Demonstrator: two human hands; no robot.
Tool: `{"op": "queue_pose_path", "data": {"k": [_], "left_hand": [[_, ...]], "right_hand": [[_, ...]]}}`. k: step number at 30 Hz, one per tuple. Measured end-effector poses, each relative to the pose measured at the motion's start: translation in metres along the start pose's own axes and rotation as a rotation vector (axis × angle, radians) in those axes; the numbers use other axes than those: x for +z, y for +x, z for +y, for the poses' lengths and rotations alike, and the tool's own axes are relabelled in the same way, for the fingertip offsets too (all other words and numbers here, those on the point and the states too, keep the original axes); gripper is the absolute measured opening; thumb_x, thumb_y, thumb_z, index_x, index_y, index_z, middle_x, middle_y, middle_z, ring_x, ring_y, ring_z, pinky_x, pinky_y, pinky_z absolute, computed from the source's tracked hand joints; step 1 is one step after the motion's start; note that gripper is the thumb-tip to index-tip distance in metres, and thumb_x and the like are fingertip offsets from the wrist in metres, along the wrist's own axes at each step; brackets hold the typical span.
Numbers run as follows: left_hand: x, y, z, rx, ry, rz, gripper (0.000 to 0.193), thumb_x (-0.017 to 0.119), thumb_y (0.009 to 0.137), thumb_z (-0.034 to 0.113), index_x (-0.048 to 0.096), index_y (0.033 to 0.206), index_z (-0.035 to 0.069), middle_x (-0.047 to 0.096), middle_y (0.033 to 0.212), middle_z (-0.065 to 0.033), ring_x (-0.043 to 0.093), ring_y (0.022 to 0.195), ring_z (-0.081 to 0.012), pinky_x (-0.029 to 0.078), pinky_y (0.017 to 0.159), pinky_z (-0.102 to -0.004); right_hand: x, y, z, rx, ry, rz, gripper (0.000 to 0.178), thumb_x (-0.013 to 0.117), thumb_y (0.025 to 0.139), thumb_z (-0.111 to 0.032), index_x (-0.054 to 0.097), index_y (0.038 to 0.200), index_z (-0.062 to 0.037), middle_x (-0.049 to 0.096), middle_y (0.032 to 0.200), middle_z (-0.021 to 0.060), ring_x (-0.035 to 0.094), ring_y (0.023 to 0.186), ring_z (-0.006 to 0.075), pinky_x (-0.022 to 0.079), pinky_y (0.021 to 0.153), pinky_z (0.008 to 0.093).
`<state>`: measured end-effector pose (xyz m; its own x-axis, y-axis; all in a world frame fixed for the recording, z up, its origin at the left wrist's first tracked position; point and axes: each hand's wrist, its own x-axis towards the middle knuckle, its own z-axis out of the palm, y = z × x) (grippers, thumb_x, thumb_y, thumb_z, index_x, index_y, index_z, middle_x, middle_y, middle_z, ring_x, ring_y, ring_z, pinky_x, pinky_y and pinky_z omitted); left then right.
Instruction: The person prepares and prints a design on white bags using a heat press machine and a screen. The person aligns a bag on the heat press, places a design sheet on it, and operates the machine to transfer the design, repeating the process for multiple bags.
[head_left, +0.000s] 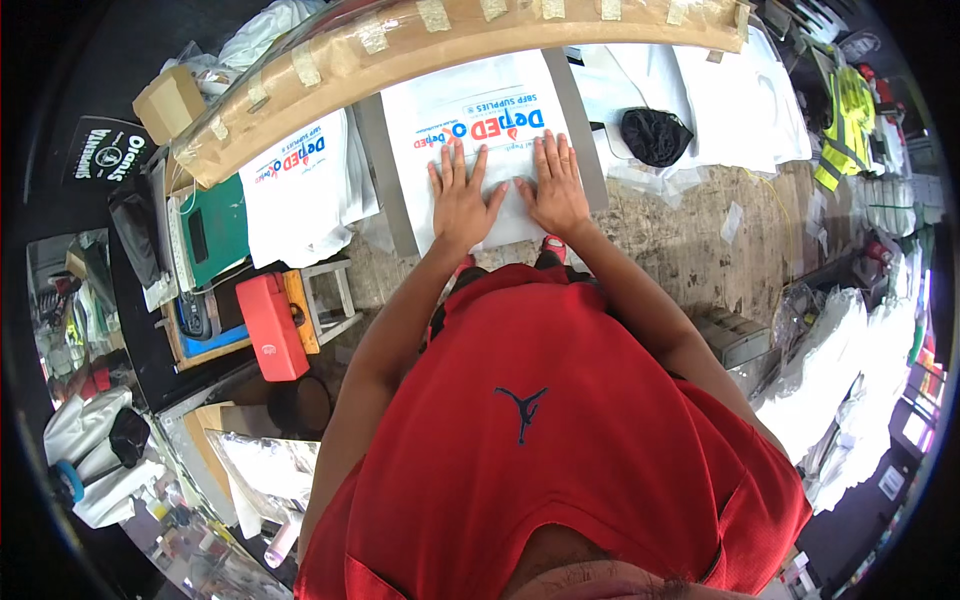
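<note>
A white sheet with blue and red print lies flat on a grey board in front of me; whether it is cloth or plastic I cannot tell. Both palms rest on its near half. My left hand is open, fingers spread, just below the print. Beside it my right hand is also open and flat, its fingertips by the end of the lettering. Left of the board lies a pile of similar printed white pieces. To the right, a crumpled black cloth sits on white material.
A long brown beam with tape patches crosses beyond the board. At left are a green panel, a red box and a small stool. A yellow reflective vest hangs far right, above white plastic heaps.
</note>
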<state>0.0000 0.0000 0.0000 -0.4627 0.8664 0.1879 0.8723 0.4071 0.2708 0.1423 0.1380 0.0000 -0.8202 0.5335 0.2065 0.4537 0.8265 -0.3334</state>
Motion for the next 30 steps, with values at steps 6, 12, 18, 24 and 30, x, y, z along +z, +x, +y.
{"op": "queue_pose_path", "data": {"k": [6,12,18,24,30], "left_hand": [[0.0002,0.0011,0.0004,-0.007,-0.009,0.015,0.073,0.052,0.097,0.055,0.035,0.157,0.016,0.02,0.163,-0.0273,0.013,0.152,-0.0449,0.007,0.12,-0.0642],[-0.0019,0.0007,0.0016,-0.001,0.011,0.027,0.074,0.053,0.097,0.056,0.035,0.157,0.017,0.021,0.163,-0.0262,0.014,0.153,-0.0427,0.009,0.12,-0.0627],[-0.0009,0.0007,0.0013,0.0,-0.011,0.04,0.073,0.055,0.096,0.055,0.04,0.155,0.015,0.022,0.162,-0.0268,0.016,0.151,-0.0452,0.01,0.12,-0.0645],[-0.0001,0.0006,0.0019,-0.006,-0.02,0.057,0.073,0.056,0.095,0.054,0.04,0.155,0.015,0.022,0.162,-0.026,0.015,0.152,-0.0449,0.01,0.12,-0.0647],[-0.0015,0.0016,0.0035,-0.029,0.001,0.024,0.074,0.055,0.095,0.056,0.038,0.155,0.016,0.021,0.163,-0.0249,0.014,0.152,-0.0448,0.009,0.12,-0.0642]], "right_hand": [[0.0005,0.0009,0.0008,-0.003,0.008,0.006,0.079,0.05,0.1,-0.046,0.028,0.152,0.0094,0.022,0.161,0.0289,0.015,0.152,0.045,0.013,0.124,0.0519],[0.0006,-0.0006,0.0004,0.006,0.016,0.022,0.08,0.052,0.1,-0.045,0.026,0.153,0.009,0.021,0.161,0.029,0.014,0.152,0.0434,0.013,0.124,0.0515],[0.0003,-0.0009,0.0002,-0.006,0.006,0.046,0.078,0.057,0.098,-0.043,0.03,0.152,0.0067,0.025,0.16,0.0288,0.019,0.151,0.0448,0.017,0.123,0.0526],[-0.0009,-0.001,-0.0012,-0.007,0.034,0.077,0.077,0.058,0.097,-0.042,0.033,0.151,0.0072,0.028,0.159,0.0291,0.021,0.15,0.0455,0.017,0.123,0.0532],[-0.0025,-0.0009,-0.0017,0.012,0.019,0.068,0.077,0.057,0.097,-0.043,0.034,0.15,0.008,0.028,0.159,0.0291,0.021,0.15,0.0455,0.018,0.123,0.0531]]}}
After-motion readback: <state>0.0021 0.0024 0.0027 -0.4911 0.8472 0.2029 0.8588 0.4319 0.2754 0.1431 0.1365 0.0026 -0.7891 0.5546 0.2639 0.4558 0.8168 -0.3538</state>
